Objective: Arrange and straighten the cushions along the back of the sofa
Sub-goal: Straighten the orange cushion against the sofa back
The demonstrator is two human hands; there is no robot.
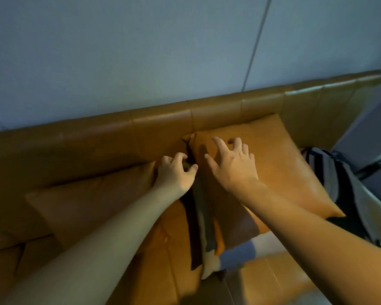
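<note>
the left hand (176, 172) pinches the top of a thin dark cushion (198, 216) wedged between two tan cushions, likely to right it; the right hand (231, 164) hovers spread, empty, over the right tan cushion (279, 164) against the sofa back (97, 137).

I see three cushions along the sofa back (141, 122): left cushion (86, 201), narrow middle cushion (201, 216) wedged between, right cushion (279, 164).

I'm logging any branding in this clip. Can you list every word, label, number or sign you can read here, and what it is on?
None: no readable text shows anywhere.
Tan leather sofa: no tag or lettering.
Orange leather cushion: plain.
Darker brown leather cushion: plain.
Grey and black striped fabric item at the right: only stripes.
Pale blue-grey wall: blank.
</note>
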